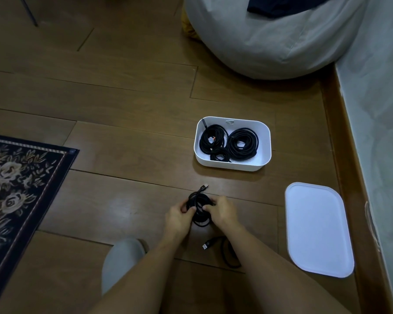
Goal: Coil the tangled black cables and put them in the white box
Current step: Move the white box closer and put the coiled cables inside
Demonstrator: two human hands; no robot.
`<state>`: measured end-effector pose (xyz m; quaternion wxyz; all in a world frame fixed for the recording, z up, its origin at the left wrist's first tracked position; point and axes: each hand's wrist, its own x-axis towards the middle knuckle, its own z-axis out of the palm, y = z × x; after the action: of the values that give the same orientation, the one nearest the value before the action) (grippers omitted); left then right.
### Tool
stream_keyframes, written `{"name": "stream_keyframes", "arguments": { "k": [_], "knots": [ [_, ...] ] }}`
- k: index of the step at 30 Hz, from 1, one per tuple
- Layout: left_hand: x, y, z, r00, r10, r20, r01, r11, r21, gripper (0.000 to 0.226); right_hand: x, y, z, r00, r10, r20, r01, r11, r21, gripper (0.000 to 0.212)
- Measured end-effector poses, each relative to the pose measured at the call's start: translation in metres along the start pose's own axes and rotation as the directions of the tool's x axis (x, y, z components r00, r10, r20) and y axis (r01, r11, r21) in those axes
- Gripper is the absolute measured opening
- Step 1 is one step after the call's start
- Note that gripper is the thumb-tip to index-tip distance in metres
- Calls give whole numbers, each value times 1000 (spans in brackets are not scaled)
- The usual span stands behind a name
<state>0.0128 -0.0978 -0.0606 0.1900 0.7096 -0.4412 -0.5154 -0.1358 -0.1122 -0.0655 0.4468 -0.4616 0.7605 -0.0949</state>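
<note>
A coiled black cable (199,208) sits between the left hand (178,215) and right hand (221,211), both gripping it, near the white box (266,141).

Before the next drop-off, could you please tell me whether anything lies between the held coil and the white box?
Nothing visible: only bare floor lies between the coil and the open white box; its lid lies off to the right.

- Three coils (252,141) lie in the box (233,166), on the floor (123,98).
- The lid (318,230) lies right of it (nearer the person).
- A rug (21,182) lies far left; a beanbag (270,41) sits behind the box.
</note>
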Motion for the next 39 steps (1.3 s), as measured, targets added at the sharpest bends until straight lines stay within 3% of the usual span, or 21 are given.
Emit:
{"name": "stream_keyframes", "arguments": {
  "k": [6, 17, 22, 28, 33, 36, 39],
  "knots": [
    [30, -15, 9, 999, 23, -30, -26, 996, -84, 49, -3, -2, -12, 999, 22, -43, -15, 988, 154, 28],
    [-16, 100, 1, 962, 264, -69, -270, 959, -85, 45, -21, -16, -85, 982, -59, -178, 124, 913, 388, 12],
    [-18, 158, 2, 909, 411, -72, -410, 912, 26, 46, -34, -44, -150, 955, -82, -284, 191, 905, 380, 19],
    [9, 218, 18, 870, 485, -87, -479, 874, 80, 41, -15, -70, -205, 928, -91, -361, 220, 916, 335, 16],
    [50, 227, 39, 896, 443, -36, -437, 892, 113, 44, 14, -65, -222, 949, -44, -313, 150, 935, 322, 20],
    [73, 215, 48, 921, 390, -12, -386, 914, 125, 47, 41, -57, -210, 963, -29, -269, 118, 940, 320, 10],
    [92, 200, 49, 942, 335, 6, -332, 933, 140, 52, 72, -51, -191, 976, -13, -218, 82, 947, 309, 26]
  ]
}}
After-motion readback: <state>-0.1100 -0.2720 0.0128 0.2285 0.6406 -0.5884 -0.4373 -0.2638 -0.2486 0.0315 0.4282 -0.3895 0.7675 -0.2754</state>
